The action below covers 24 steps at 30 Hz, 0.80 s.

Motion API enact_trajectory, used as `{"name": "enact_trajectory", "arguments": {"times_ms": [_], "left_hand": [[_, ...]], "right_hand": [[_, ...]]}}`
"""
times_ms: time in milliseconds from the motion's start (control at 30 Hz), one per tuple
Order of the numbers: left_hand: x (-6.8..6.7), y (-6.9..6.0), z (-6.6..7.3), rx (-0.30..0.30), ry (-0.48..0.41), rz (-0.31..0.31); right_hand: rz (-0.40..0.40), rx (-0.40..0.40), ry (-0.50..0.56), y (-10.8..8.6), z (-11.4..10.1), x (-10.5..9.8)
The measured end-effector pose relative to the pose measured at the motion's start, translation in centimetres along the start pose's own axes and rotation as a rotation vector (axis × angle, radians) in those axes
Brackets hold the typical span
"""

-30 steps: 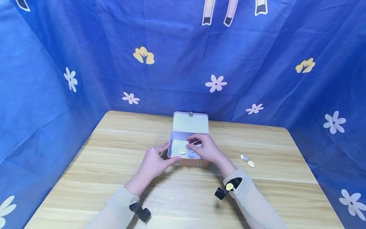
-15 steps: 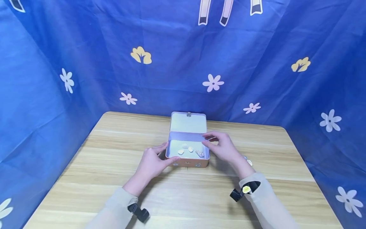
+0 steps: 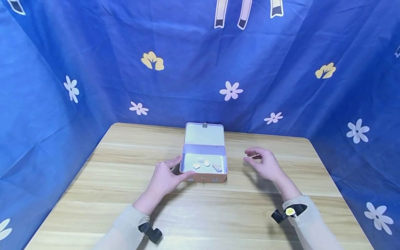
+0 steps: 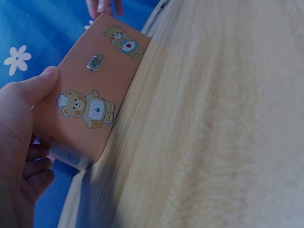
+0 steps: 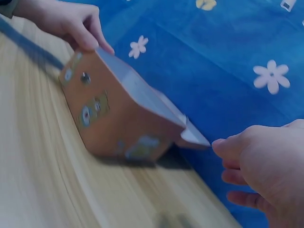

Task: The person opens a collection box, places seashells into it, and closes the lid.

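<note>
An orange tin box with bear pictures on its front stands on the table, its lid tipped back. Inside lie a striped shell and several small pale pieces. My left hand grips the box's left side, thumb on the front rim and fingers round the side, as the left wrist view also shows. To the right of the box my right hand hovers over the table, fingers loosely bent, apart from the box, with nothing visible between them.
The wooden table reaches back to a blue patterned cloth that hangs behind it and at both sides. My right forearm crosses above the right part of the table.
My right hand has moved out of the box to the right, uncovering the striped shell. The small discs on the table at the right are now hidden. My left hand keeps its grip.
</note>
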<state>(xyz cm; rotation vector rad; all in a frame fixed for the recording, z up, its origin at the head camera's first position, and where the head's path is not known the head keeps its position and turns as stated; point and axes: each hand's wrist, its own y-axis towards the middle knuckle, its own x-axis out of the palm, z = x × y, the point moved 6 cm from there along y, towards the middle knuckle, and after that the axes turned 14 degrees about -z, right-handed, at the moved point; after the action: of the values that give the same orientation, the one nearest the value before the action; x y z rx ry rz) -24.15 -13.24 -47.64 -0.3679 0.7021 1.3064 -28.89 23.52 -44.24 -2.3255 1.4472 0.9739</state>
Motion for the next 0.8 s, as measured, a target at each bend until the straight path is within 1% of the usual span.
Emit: {"name": "enact_trajectory", "arguments": {"times_ms": [267, 467, 600, 700, 800], "left_hand": [[0.1, 0.0, -0.1, -0.004, 0.015, 0.003], [0.0, 0.0, -0.1, -0.009, 0.018, 0.005], [0.0, -0.1, -0.1, -0.014, 0.013, 0.001], [0.0, -0.1, 0.0, -0.017, 0.008, -0.002], [0.0, -0.1, 0.1, -0.010, 0.009, 0.001]], "right_hand": [[0.018, 0.129, -0.039, -2.3, 3.8, -1.5], [0.013, 0.174, -0.070, -3.4, 5.7, -1.8], [0.019, 0.180, -0.133, -4.1, 6.4, -1.6], [0.031, 0.160, -0.170, -4.4, 6.8, -1.3], [0.050, 0.137, -0.186, -4.7, 7.2, -1.1]]}}
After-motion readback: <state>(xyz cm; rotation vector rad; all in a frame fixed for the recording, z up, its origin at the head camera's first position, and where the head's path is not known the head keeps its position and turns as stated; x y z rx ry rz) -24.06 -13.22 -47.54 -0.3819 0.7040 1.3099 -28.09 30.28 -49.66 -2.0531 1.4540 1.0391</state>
